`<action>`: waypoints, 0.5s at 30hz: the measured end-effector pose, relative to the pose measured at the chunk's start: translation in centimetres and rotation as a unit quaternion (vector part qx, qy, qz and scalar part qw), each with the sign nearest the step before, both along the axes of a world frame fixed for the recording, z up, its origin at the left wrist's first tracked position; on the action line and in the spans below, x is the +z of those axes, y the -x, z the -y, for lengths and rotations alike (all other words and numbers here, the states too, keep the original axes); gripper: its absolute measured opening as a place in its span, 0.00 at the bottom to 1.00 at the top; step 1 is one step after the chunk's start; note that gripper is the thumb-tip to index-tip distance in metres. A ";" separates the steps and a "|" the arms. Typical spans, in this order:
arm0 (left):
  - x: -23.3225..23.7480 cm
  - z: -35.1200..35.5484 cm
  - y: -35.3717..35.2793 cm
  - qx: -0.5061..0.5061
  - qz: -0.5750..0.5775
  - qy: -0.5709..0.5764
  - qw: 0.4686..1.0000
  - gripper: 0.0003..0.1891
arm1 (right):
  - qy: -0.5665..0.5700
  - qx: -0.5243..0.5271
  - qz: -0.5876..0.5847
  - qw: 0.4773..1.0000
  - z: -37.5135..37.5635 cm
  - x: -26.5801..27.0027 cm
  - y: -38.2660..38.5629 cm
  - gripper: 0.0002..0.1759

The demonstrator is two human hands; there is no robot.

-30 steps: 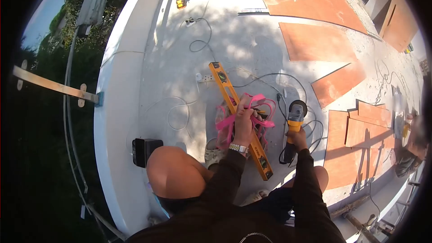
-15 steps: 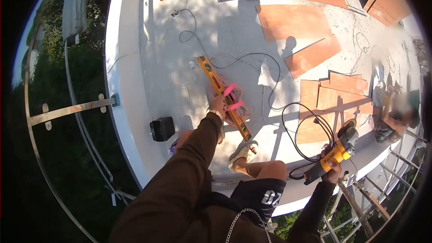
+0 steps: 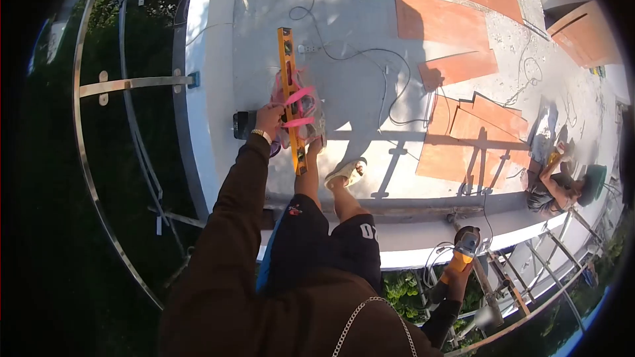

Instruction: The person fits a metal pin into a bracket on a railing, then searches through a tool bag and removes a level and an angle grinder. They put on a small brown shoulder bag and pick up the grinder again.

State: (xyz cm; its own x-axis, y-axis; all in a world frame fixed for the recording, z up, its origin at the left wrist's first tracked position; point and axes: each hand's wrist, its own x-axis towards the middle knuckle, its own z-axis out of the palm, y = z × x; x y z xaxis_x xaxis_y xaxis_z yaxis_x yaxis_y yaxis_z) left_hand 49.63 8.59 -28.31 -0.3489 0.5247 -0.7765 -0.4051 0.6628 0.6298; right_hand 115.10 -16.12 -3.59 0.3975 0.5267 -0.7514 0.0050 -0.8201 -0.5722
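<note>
My left hand (image 3: 270,119) is closed on the pink handles of a clear bag (image 3: 305,102), left of my legs. A yellow spirit level (image 3: 286,73) stands out of the bag, between the handles, running lengthwise up the view. At the lower right my right hand (image 3: 458,276) is wrapped round the body of a yellow and grey angle grinder (image 3: 465,246). The grinder's disc end points up and away from me; its black cable hangs in loops beside it.
Orange boards (image 3: 456,152) lie on the concrete floor (image 3: 357,20), with cables (image 3: 397,86) across it. A black box (image 3: 243,125) stands behind my left hand. A person (image 3: 555,185) crouches at the right near scaffolding (image 3: 549,258). A low ledge (image 3: 403,238) runs under my legs.
The view has shifted and turned. My left hand, with the bag and level, has swung left, the level now nearly upright in view. The grinder in my right hand has moved lower and left.
</note>
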 end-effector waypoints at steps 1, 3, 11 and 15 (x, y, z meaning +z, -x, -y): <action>0.5 1.8 0.8 0.020 -0.004 -0.007 1.000 0.02 | 0.039 0.029 0.041 0.998 -0.6 0.1 1.1 0.55; 1.6 4.9 1.6 0.010 -0.027 -0.012 0.999 0.02 | 0.115 0.072 0.077 0.988 0.2 -1.3 0.3 0.69; 9.4 13.4 3.0 0.065 -0.041 0.008 0.997 0.01 | 0.328 0.272 0.111 0.898 -1.9 -1.2 2.1 0.18; 13.3 19.6 3.1 0.088 -0.048 0.023 0.995 0.01 | 0.305 0.283 0.088 0.905 -8.7 2.5 6.0 0.18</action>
